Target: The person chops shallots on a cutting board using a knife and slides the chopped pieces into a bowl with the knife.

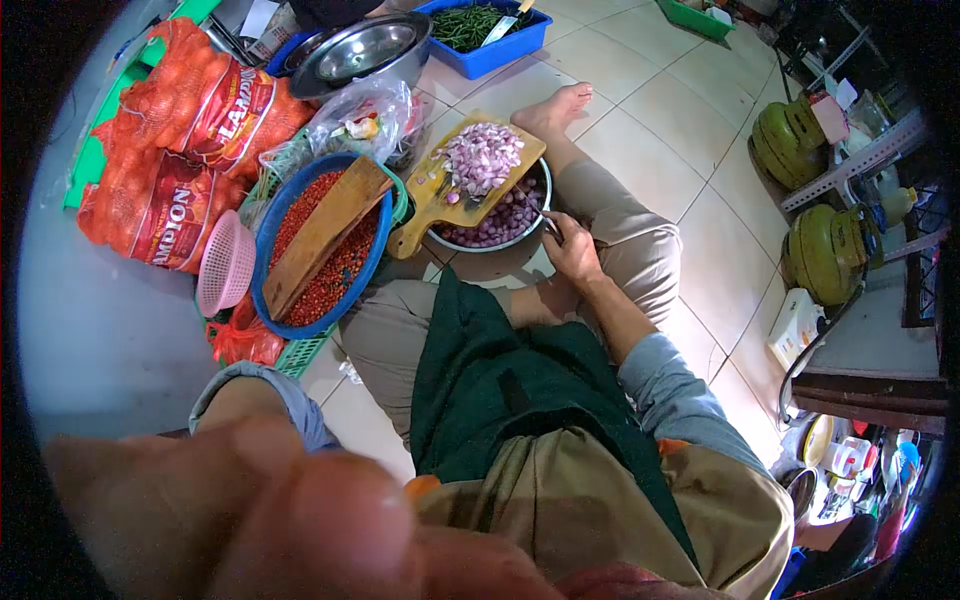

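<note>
Floor [640,125]: pale square tiles, dark joints. Directly upon it: round bowl [546,190] of purple shallots, centre; rectangular blue tub [500,62] of slender green produce, far centre; green tray [693,20], far right; two green gas cylinders [787,145], right; seated person's bare foot [560,107], beyond bowl.

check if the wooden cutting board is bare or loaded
Loaded: a heap of chopped purple onion lies on the cutting board, though its handle end is bare.
</note>
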A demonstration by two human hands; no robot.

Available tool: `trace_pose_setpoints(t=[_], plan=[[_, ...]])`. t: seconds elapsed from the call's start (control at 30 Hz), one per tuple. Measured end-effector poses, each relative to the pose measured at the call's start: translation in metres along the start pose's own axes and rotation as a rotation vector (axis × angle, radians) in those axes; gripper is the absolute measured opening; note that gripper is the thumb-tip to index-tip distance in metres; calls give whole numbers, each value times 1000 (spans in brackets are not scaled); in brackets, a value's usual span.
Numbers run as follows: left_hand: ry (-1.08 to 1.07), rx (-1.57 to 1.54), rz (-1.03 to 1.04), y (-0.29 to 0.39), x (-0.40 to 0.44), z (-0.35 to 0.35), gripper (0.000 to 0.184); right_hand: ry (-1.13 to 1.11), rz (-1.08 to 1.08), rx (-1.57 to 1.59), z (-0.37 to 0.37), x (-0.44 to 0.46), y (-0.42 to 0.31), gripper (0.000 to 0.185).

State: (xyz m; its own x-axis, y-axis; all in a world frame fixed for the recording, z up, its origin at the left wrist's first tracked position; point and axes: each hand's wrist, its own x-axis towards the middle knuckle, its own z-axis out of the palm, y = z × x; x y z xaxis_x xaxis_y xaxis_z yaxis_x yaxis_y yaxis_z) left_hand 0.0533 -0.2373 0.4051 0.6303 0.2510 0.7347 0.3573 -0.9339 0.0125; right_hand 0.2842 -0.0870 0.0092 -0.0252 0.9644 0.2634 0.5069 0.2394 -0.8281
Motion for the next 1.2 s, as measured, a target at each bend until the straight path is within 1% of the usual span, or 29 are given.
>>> trace_pose_setpoints(t=[0.1, 0.37, 0.57, 0.63, 0.67, 0.7, 0.73, 0.77, 0.83, 0.9, 0.97, 1.0, 1.1, 1.13, 1.2], plan=[[6, 3, 3, 1, -5, -1, 21, 13, -56, -25, 2, 1, 3, 36], [30, 11, 14, -6, -12, 3, 16, 7, -82, -35, 1, 2, 1, 35], [73, 68, -31, -40, -24, 29, 13, -10, -39, -30, 1, 3, -4, 36], [97, 109, -174, -71, -38, 54, 12, -3, -8, -13, 0, 4, -6, 36], [88, 97, -329, -89, -48, 71, 11, 2, -6, -8, 1, 5, -4, 36], [32, 30, -600, -105, -61, 88, 14, 2, 1, -8, 1, 6, -3, 36], [68, -105, -728, -138, -88, 118, 12, 3, 9, -10, 1, 7, -2, 36], [-20, -172, -825, -162, -115, 143, 15, 0, 14, -13, 0, 7, -2, 37], [-177, -197, -1000, -202, -171, 196, 19, 0, 21, 12, 0, 9, -2, 38], [-207, -216, -1102, -224, -216, 246, 26, 5, 15, 28, 3, 12, 3, 38], [-132, -293, -1223, -239, -244, 286, 30, 4, 33, 51, 3, 15, -1, 38], [-133, -209, -1307, -231, -232, 288, 36, 2, 48, 63, 1, 14, -4, 38], [-166, 70, -1395, -256, -244, 313, 43, -14, 54, 51, 0, 17, -6, 37], [-154, 204, -1280, -262, -249, 319, 49, -13, 63, 63, 1, 18, -7, 37], [-70, 201, -1330, -275, -249, 327, 46, -13, 81, 86, 1, 20, -9, 37]])
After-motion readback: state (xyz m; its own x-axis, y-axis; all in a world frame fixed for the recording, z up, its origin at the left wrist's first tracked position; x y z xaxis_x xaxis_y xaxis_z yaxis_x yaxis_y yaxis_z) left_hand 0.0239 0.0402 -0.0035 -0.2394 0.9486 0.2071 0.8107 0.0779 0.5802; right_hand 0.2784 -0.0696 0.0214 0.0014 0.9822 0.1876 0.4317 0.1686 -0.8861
